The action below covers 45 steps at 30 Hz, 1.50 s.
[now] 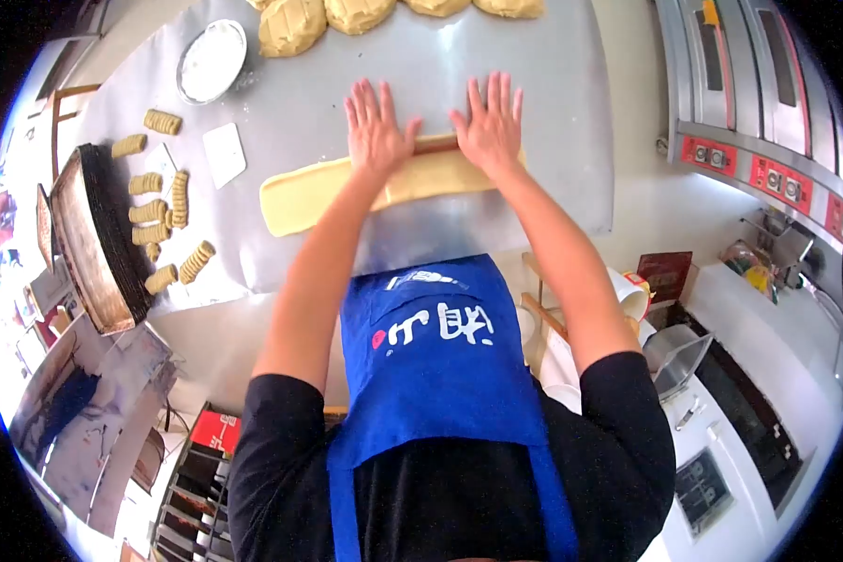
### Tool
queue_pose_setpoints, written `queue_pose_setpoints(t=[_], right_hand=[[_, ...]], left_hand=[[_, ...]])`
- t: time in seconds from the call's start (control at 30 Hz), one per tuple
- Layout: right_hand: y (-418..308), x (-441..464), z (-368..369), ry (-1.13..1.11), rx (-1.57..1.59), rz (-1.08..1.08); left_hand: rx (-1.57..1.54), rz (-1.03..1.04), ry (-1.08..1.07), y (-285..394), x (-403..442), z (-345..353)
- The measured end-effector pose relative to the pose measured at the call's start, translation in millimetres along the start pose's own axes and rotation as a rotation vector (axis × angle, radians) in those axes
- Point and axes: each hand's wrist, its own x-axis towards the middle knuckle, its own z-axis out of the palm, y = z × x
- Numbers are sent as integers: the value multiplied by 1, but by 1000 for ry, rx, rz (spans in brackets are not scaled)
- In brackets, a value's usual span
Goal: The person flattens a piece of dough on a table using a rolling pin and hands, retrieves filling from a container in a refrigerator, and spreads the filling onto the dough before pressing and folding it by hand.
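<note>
A long flat sheet of pale yellow dough (314, 199) lies across the metal table in front of me. Along its far edge runs a brown rod (436, 143) that looks like a rolling pin, visible mainly between my hands. My left hand (377, 131) is flat with fingers spread, its palm over the rod's left part. Over the right part lies my right hand (490, 126), also flat, fingers stretched away from me. Both palms hide what is directly beneath them.
Big dough lumps (361, 11) line the table's (553, 112) far edge. To the left are a bowl of white powder (213, 62), a white scraper (223, 155), several ridged dough pieces (147, 184) and stacked dark trays (98, 239). An oven (759, 112) stands at right.
</note>
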Motion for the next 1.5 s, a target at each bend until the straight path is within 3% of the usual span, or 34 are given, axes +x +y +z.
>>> queue_pose_setpoints(t=[0.1,0.2,0.33,0.37,0.47,0.53,0.6,0.63,0.87,1.0,1.07,1.2,1.27,1.33,1.4,1.47,1.5], right_hand=[[3,10,-1,44,28,-31],[7,-35,-2,48,93,-98],[17,-104,-7,77,268,-184],[24,-103,-3,28,310,-178],[19,-69,1,1,410,-41],[6,-24,-6,204,311,-53],[-8,-33,5,108,227,-46],[-12,-36,7,26,147,-56],[-19,-80,-8,46,13,-51],[-8,-102,-23,93,141,-173],[5,-113,-40,-70,251,-393],[57,-138,-27,-80,219,-478],[67,-134,-50,-136,215,-449],[68,-126,-64,-51,166,-202],[76,-111,-44,-38,181,-113],[77,-86,-20,12,76,-25],[75,-66,-15,8,18,5]], left_hand=[[-110,-45,114,-11,28,0],[40,-75,26,12,-38,-6],[-51,-95,-71,31,-102,-5],[-147,-117,-122,29,-103,-9],[-19,-209,-14,12,-68,-12],[-54,-145,39,2,-42,-19],[-75,-90,92,1,-44,-8],[-90,-80,14,7,-58,-6],[-2,-1,21,12,-94,-17],[-197,195,17,5,-115,-23],[-220,455,-73,-10,-126,-9],[-347,485,-97,5,-128,-7],[-274,434,-74,30,-116,-6],[-195,383,-58,54,-104,-5],[-61,161,-69,74,-84,-1],[-92,173,-170,72,-51,1],[-36,141,-96,67,-31,9]])
